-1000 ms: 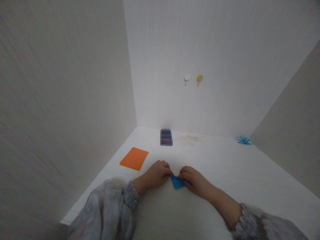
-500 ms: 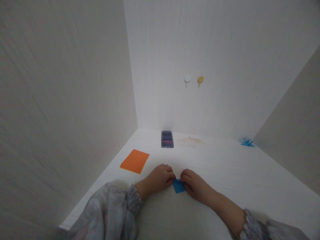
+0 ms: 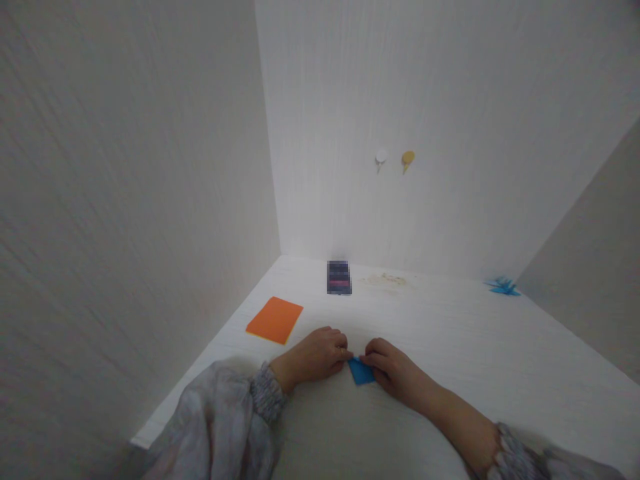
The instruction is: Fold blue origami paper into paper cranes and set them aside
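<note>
A small folded piece of blue paper (image 3: 361, 373) lies on the white table between my hands, one corner pointing toward me. My left hand (image 3: 327, 353) has its fingers pinched at the paper's upper left corner. At the upper right side, my right hand (image 3: 389, 365) closes its fingers on the same paper and covers part of it. A thin pale edge shows along the top of the paper, between the fingertips. Both wrists come out of grey, gathered sleeves.
Left of my hands lies a stack of square orange paper (image 3: 275, 320). A dark, pixelated box-like thing (image 3: 339, 278) stands by the back wall. A blue folded paper figure (image 3: 505, 287) sits in the right back corner. Two hooks, white (image 3: 381, 157) and yellow (image 3: 408, 158), are on the wall.
The whole view has shifted slightly, so the things on the table appear a little farther right. Both hands stay on the blue paper, with only small finger movement.
</note>
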`<state>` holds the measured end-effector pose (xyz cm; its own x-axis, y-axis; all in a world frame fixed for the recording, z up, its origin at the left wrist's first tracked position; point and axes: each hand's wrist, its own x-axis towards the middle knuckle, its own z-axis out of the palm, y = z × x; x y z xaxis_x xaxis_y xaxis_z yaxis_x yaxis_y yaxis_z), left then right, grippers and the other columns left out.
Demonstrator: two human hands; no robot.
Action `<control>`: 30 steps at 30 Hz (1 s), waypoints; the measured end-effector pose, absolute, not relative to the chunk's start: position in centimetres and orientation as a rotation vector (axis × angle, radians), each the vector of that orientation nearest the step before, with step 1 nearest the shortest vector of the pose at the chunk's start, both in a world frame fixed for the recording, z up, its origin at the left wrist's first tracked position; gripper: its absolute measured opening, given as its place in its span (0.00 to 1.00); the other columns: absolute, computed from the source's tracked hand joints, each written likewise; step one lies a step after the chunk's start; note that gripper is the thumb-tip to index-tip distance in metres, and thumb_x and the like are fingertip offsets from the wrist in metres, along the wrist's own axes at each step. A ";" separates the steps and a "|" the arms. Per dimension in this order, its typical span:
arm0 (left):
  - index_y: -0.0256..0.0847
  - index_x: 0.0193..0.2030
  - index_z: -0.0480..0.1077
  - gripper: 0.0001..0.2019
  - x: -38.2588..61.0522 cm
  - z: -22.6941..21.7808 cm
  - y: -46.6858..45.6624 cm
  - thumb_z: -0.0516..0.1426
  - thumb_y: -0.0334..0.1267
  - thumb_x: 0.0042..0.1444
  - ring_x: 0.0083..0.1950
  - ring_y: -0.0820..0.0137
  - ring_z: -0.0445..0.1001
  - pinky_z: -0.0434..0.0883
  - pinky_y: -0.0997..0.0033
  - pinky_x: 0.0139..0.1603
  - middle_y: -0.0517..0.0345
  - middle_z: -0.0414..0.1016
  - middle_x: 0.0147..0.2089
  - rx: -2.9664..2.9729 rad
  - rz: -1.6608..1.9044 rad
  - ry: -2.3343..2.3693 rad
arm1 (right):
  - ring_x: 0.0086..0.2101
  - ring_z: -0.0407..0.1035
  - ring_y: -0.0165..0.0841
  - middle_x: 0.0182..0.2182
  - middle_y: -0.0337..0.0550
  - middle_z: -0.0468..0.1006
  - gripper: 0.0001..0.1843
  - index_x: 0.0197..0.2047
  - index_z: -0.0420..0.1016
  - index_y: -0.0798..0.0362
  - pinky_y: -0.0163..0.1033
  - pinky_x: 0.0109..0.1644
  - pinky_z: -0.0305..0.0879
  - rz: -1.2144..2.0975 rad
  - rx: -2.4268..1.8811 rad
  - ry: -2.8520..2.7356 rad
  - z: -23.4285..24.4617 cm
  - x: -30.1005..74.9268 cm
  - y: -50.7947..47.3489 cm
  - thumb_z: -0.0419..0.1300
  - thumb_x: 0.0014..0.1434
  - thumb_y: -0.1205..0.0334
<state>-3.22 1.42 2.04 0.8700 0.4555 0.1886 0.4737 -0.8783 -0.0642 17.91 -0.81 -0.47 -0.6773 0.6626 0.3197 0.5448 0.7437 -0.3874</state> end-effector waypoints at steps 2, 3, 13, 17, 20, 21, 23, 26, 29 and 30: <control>0.42 0.41 0.69 0.09 -3.2 2.2 1.3 0.52 0.34 0.54 0.37 0.69 0.65 0.61 0.69 0.38 0.56 0.67 0.35 -2.923 -0.238 -0.729 | 0.37 0.63 0.33 0.35 0.46 0.67 0.14 0.39 0.71 0.53 0.38 0.40 0.63 0.372 -0.918 -2.493 -0.5 17.9 -0.8 0.49 0.53 0.74; 0.42 0.41 0.68 0.09 -3.2 2.3 1.2 0.52 0.34 0.53 0.37 0.69 0.64 0.61 0.69 0.38 0.55 0.67 0.35 -2.919 -0.231 -0.727 | 0.37 0.62 0.33 0.35 0.45 0.67 0.14 0.38 0.71 0.53 0.38 0.40 0.63 0.377 -0.917 -2.491 -0.5 17.9 -0.7 0.49 0.52 0.75; 0.40 0.39 0.69 0.09 -3.4 2.5 1.1 0.52 0.34 0.51 0.37 0.67 0.64 0.61 0.67 0.39 0.53 0.67 0.35 -2.907 -0.179 -0.787 | 0.37 0.62 0.34 0.35 0.46 0.66 0.14 0.38 0.71 0.55 0.39 0.41 0.63 0.382 -0.906 -2.500 -0.1 17.9 -0.9 0.49 0.52 0.75; 0.40 0.40 0.69 0.10 -3.5 2.7 1.0 0.52 0.34 0.50 0.37 0.67 0.64 0.61 0.66 0.40 0.54 0.67 0.35 -2.904 -0.191 -0.806 | 0.37 0.62 0.34 0.35 0.47 0.66 0.14 0.38 0.70 0.55 0.40 0.42 0.63 0.381 -0.903 -2.500 0.1 17.9 -0.9 0.48 0.52 0.75; 0.40 0.47 0.65 0.15 -3.4 2.7 0.8 0.51 0.33 0.51 0.37 0.68 0.64 0.61 0.67 0.40 0.54 0.67 0.36 -2.911 -0.251 -0.817 | 0.37 0.62 0.34 0.35 0.47 0.66 0.14 0.38 0.70 0.55 0.39 0.42 0.62 0.389 -0.897 -2.505 0.1 17.9 -0.9 0.48 0.53 0.74; 0.41 0.48 0.64 0.16 -3.4 2.6 0.7 0.50 0.32 0.51 0.37 0.68 0.64 0.61 0.68 0.40 0.54 0.67 0.37 -2.914 -0.260 -0.808 | 0.37 0.62 0.34 0.35 0.46 0.66 0.14 0.38 0.71 0.55 0.39 0.42 0.62 0.393 -0.898 -2.508 0.1 17.9 -0.9 0.48 0.53 0.75; 0.41 0.48 0.64 0.16 -3.3 2.5 0.7 0.50 0.32 0.51 0.37 0.68 0.64 0.61 0.68 0.39 0.55 0.67 0.36 -2.920 -0.254 -0.776 | 0.37 0.61 0.34 0.35 0.46 0.66 0.14 0.38 0.71 0.55 0.38 0.42 0.62 0.392 -0.911 -2.509 0.0 17.9 -0.8 0.49 0.51 0.76; 0.41 0.45 0.66 0.13 -3.3 2.3 0.7 0.50 0.34 0.53 0.36 0.68 0.64 0.61 0.69 0.38 0.54 0.67 0.35 -2.916 -0.234 -0.735 | 0.38 0.61 0.34 0.36 0.46 0.66 0.16 0.38 0.71 0.54 0.39 0.42 0.62 0.383 -0.926 -2.511 -0.2 17.8 -0.8 0.49 0.50 0.77; 0.41 0.44 0.67 0.11 -3.4 2.2 0.8 0.49 0.35 0.54 0.36 0.68 0.64 0.61 0.69 0.38 0.55 0.67 0.35 -2.897 -0.221 -0.719 | 0.38 0.61 0.34 0.36 0.46 0.66 0.16 0.39 0.71 0.54 0.39 0.42 0.62 0.384 -0.922 -2.509 -0.3 17.8 -0.8 0.49 0.50 0.77; 0.41 0.44 0.67 0.12 -3.4 2.2 0.8 0.49 0.35 0.54 0.36 0.68 0.64 0.61 0.69 0.38 0.55 0.67 0.35 -2.891 -0.217 -0.719 | 0.38 0.62 0.34 0.35 0.46 0.66 0.16 0.39 0.71 0.54 0.39 0.42 0.62 0.382 -0.917 -2.507 -0.3 17.8 -0.8 0.49 0.50 0.76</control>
